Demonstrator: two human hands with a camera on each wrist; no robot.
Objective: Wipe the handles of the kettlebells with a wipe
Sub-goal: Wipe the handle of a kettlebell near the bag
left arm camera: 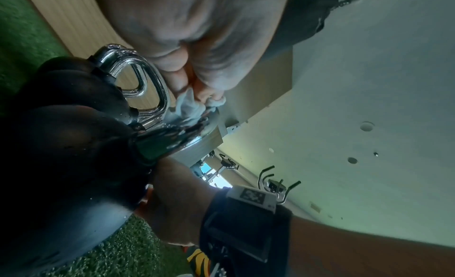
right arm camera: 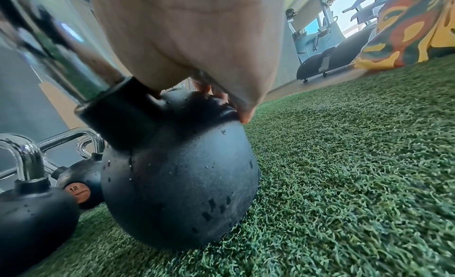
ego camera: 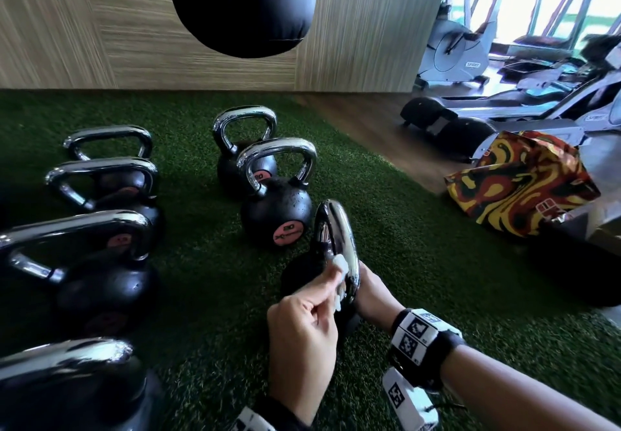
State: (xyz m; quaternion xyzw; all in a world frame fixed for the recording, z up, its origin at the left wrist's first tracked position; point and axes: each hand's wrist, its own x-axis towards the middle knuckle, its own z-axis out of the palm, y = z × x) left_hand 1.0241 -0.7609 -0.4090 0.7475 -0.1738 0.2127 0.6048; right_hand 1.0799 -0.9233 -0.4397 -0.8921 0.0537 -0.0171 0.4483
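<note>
Left hand (ego camera: 302, 333) pinches the white wipe (ego camera: 341, 267) against the chrome handle (ego camera: 339, 239) of the kettlebell (right arm camera: 179, 185) standing on turf between both hands. Right hand (ego camera: 373, 292) grips the handle's base on the opposite side. More kettlebells (ego camera: 275, 215) stand beyond and left of the left hand.

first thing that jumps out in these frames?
The left hand pinching a white wipe against the chrome handle of the nearest kettlebell, right hand steadying it. Left of that, two rows of kettlebells on green turf; a black punching bag hangs above.
</note>
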